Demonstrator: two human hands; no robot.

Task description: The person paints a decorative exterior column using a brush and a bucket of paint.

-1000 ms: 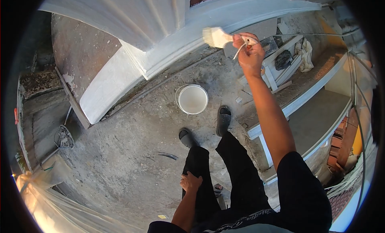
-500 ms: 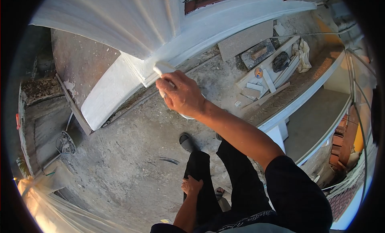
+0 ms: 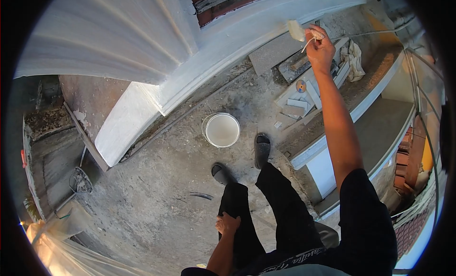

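My right hand [image 3: 320, 47] is closed around the handle of a paintbrush [image 3: 296, 30], out at arm's length to the upper right. The brush's pale, wide bristle end points left, close over the long white ledge [image 3: 251, 27]. On the dark trouser leg [image 3: 239, 205] rests my left hand [image 3: 227, 223], its fingers curled against the cloth. A white bucket [image 3: 203, 129] stands on the ground ahead of my feet, whitish inside. Left of the bucket is a white-coated wall base [image 3: 121, 121] with a corner.
Boards and offcuts [image 3: 298, 105] lie at the right, near a crumpled pale cloth [image 3: 354, 62]. A short piece of dark hose [image 3: 201, 195] is on the rough floor. Further left sits a container of debris [image 3: 81, 181]. Translucent sheeting [image 3: 61, 243] hangs at the lower left.
My right hand has swung up and right with the paintbrush, from the white corner to over the ledge. The bucket behind it now shows. My left hand stays on the leg.
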